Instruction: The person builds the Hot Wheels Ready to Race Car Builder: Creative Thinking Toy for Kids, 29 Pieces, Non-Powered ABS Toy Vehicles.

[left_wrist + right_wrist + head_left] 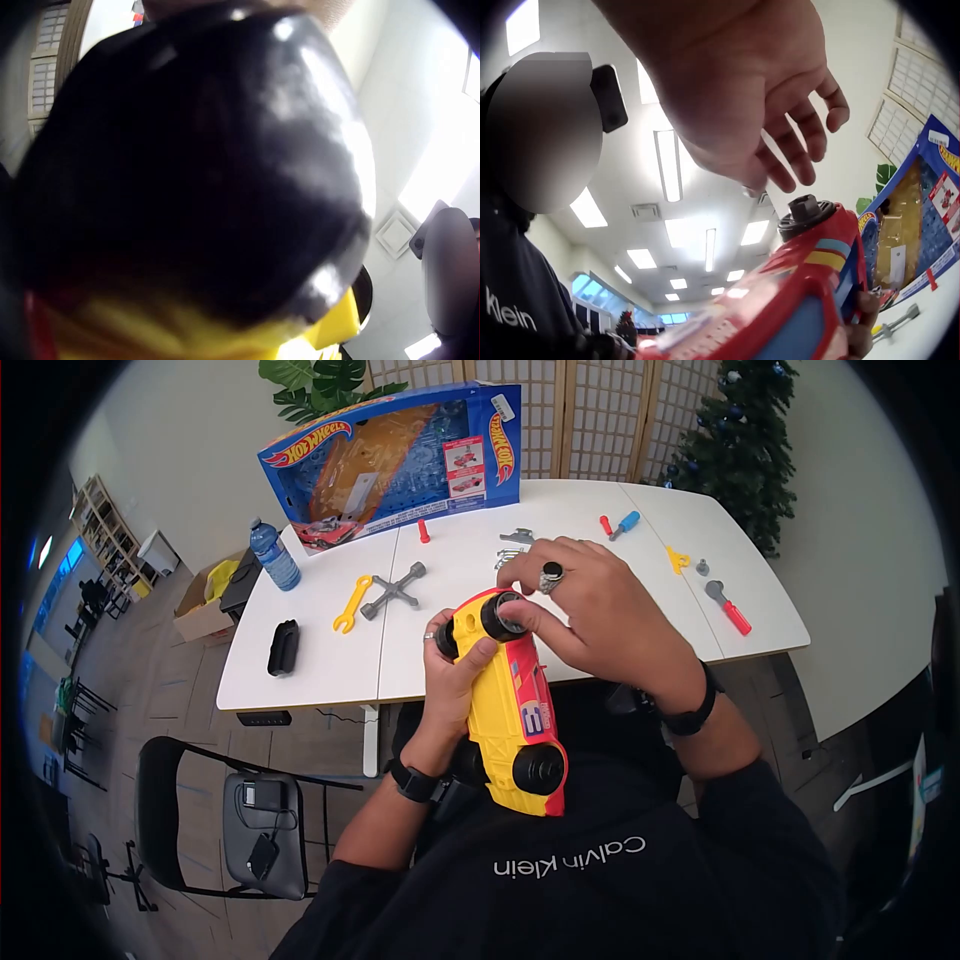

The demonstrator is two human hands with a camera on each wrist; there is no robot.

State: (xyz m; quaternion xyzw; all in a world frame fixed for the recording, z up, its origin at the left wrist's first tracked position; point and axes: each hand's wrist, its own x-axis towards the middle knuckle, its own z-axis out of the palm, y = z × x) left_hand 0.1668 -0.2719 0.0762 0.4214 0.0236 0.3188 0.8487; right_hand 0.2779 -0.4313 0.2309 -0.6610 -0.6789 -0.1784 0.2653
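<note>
The toy car [505, 735], yellow underneath with red sides, is tilted above the lap in the head view. My left hand [452, 680] grips its front end, thumb on the yellow underside. My right hand [595, 605] is at the black front wheel [505, 617]. In the right wrist view, the fingers of my right hand [742, 90] hang loosely bent above the wheel [806, 219], which has a grey piece at its centre; a gap shows between them. A dark wheel [187, 157] fills most of the left wrist view, hiding my left fingers.
On the white table [310, 670] lie a yellow wrench [352, 605], a grey cross wrench [395, 592], a black tray-like part [284, 648], a blue-handled tool [627, 523], a red-handled tool [735, 618] and small parts. A bottle [273, 555] and a toy box [390, 465] stand behind.
</note>
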